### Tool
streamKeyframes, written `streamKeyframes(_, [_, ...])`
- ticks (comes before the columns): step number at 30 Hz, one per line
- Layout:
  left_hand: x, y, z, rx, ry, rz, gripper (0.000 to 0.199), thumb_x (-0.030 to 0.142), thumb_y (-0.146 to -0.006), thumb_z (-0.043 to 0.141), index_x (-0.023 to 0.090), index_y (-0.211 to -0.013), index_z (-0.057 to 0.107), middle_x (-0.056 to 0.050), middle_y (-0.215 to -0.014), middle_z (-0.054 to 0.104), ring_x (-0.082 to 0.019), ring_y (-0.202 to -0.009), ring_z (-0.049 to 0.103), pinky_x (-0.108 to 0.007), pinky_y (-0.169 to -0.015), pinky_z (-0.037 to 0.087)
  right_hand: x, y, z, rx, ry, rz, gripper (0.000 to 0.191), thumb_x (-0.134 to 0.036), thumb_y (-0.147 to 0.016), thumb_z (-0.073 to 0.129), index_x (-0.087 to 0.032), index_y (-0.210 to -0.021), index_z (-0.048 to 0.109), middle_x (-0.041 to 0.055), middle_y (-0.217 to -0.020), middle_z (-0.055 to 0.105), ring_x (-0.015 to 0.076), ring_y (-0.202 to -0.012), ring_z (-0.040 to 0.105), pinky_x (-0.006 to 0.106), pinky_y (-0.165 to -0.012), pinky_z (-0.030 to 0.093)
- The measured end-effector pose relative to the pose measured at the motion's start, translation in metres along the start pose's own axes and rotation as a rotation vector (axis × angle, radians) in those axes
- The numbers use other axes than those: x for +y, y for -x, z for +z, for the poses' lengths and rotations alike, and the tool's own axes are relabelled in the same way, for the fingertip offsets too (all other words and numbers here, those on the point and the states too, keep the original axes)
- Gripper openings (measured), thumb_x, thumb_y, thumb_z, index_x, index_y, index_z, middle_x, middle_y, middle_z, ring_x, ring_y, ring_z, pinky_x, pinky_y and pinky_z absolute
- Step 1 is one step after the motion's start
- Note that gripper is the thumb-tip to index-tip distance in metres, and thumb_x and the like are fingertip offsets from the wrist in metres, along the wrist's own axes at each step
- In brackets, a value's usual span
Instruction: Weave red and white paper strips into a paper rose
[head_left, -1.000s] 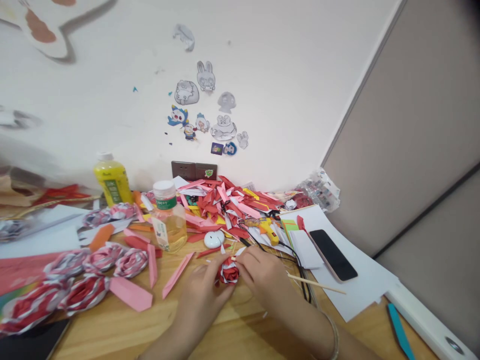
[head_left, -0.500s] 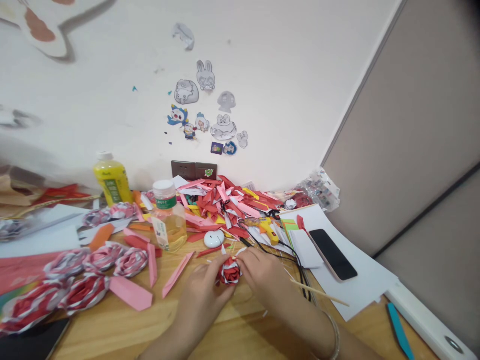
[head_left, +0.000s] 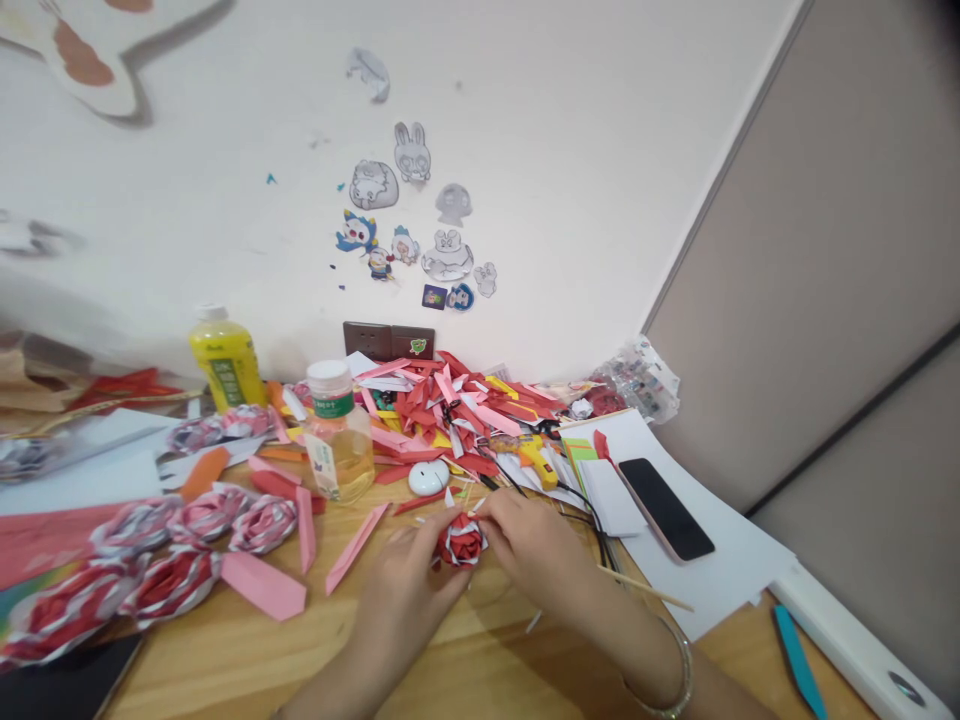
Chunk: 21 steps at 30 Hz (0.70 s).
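A red and white paper rose [head_left: 460, 541] is held above the front of the wooden table. My left hand [head_left: 411, 565] grips it from the left, thumb on top and fingers curled beneath. At its upper right edge, my right hand [head_left: 529, 535] pinches a pale bit of the paper between thumb and fingertips. Part of the rose is hidden behind my fingers. Just behind the hands lies a white earbud case [head_left: 428, 478]. To the left rests a folded pink paper strip [head_left: 358, 548].
Finished striped paper roses [head_left: 171, 585] lie at the left. Two bottles, one yellow [head_left: 227, 365] and one clear [head_left: 339, 440], stand behind. A heap of folded strips [head_left: 457, 405] lines the wall. At right are a yellow glue gun [head_left: 538, 462], a phone [head_left: 666, 510] and a wooden stick [head_left: 652, 590].
My right hand and forearm have shifted slightly at the rose's edge, and the bracelet sits a little lower and further right. My left hand keeps its hold.
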<state>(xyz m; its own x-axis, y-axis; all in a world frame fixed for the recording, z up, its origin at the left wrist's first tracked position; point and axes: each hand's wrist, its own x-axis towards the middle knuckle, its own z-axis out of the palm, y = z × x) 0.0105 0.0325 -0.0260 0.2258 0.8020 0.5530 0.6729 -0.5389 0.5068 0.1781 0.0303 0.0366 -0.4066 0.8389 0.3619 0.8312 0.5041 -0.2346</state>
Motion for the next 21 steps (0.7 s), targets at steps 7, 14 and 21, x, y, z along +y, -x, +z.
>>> streamKeyframes(7, [-0.0006,-0.0001,-0.0007,0.032,-0.042,0.040,0.040,0.024,-0.072,0.062,0.018,-0.111,0.052,-0.007,-0.083,0.069,-0.023,-0.072,0.064,-0.033,-0.063,0.051,-0.0043,-0.0008,-0.0004,0.075,0.081,0.007,0.006,-0.018,-0.086,0.050,-0.018,-0.081,0.054,0.0008,-0.078,0.061,0.0148,-0.068,0.056,0.023,-0.057,0.034])
streamKeyframes(14, [-0.0044,0.0010,0.0003,0.070,-0.112,0.130,0.041,0.021,-0.072,0.061,0.018,-0.112,0.052,-0.006,-0.080,0.069,-0.023,-0.072,0.063,-0.033,-0.063,0.050,-0.0053,0.0016,0.0031,0.182,0.205,-0.063,0.009,-0.017,-0.086,0.050,-0.018,-0.080,0.056,0.0013,-0.074,0.060,0.0149,-0.066,0.055,0.024,-0.057,0.033])
streamKeyframes(21, [-0.0028,0.0005,-0.0018,0.060,-0.194,0.171,0.041,0.022,-0.074,0.061,0.018,-0.113,0.049,-0.005,-0.074,0.067,-0.023,-0.068,0.062,-0.033,-0.064,0.049,-0.0037,0.0037,0.0057,0.125,0.236,-0.051,0.010,-0.012,-0.085,0.051,-0.017,-0.080,0.058,0.0025,-0.072,0.060,0.0154,-0.066,0.055,0.024,-0.055,0.033])
